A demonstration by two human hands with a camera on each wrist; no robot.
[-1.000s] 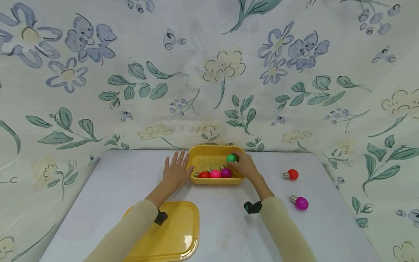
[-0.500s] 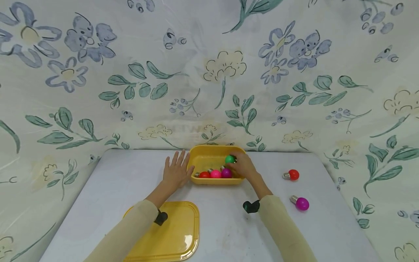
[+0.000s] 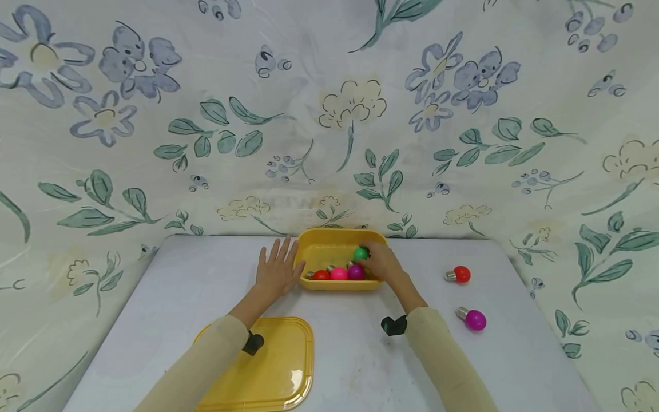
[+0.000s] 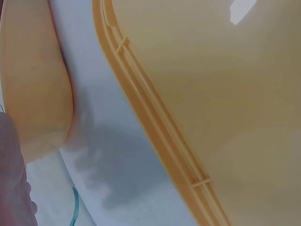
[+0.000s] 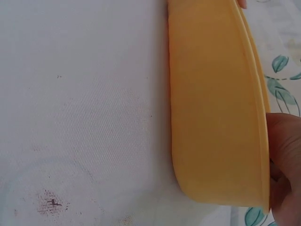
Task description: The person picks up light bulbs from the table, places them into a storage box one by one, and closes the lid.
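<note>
A yellow plastic box (image 3: 329, 284) stands at the far side of the table, with red, pink and purple light bulbs along its near wall. My right hand (image 3: 382, 261) reaches over the box's right end and pinches a green light bulb (image 3: 361, 253) inside it. In the right wrist view this hand (image 5: 285, 160) shows only in part, beyond the box wall (image 5: 216, 103). With fingers spread straight, my left hand (image 3: 277, 269) rests against the box's left end. The left wrist view catches just a strip of that hand (image 4: 14, 174) beside the box.
A yellow lid (image 3: 268, 366) lies flat on the white table (image 3: 360, 355) under the left forearm. On the right side lie a red light bulb (image 3: 461, 274) and a purple light bulb (image 3: 474, 320). A floral cloth (image 3: 329, 143) hangs behind the table.
The right hand has lowered the green bulb slightly, and a little to the left, inside the box. The left hand has stayed in place.
</note>
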